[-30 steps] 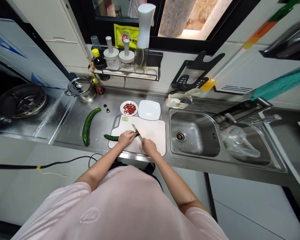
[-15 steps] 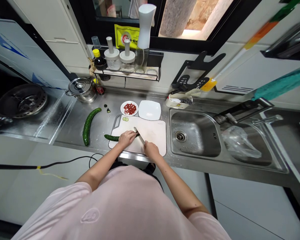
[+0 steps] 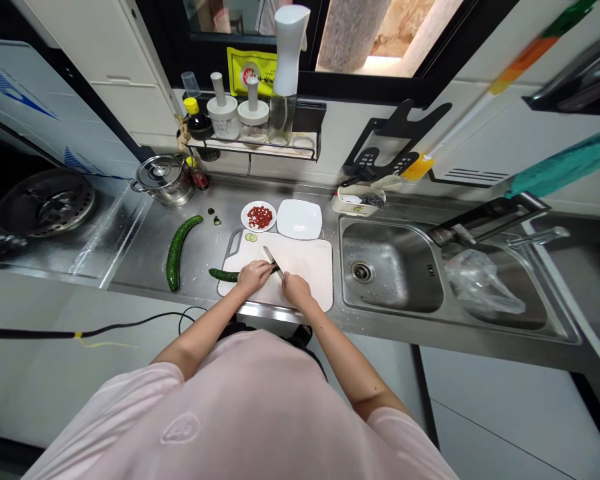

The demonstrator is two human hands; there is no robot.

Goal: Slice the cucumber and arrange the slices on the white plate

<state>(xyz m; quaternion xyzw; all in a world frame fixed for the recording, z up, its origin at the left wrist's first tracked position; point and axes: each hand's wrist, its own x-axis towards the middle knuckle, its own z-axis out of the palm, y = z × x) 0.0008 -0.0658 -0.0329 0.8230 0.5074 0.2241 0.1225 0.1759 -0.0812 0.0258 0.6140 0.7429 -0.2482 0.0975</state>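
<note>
A green cucumber lies across the white cutting board, its left end past the board's edge. My left hand is closed over the cucumber near its right end. Gripped in my right hand is a knife, its blade slanting up and left across the cucumber beside my left fingertips. Two pale slices rest at the board's top left. Behind the board stand a plate of chopped red pieces and a white square dish.
A second cucumber lies left of the board, with dark scraps near it. A steel pot stands at the back left. The sink is on the right, and a rack of jars hangs above the counter.
My right hand has shifted slightly left and up with the knife, whose tip now reaches farther up and left. My left hand stays on the cucumber.
</note>
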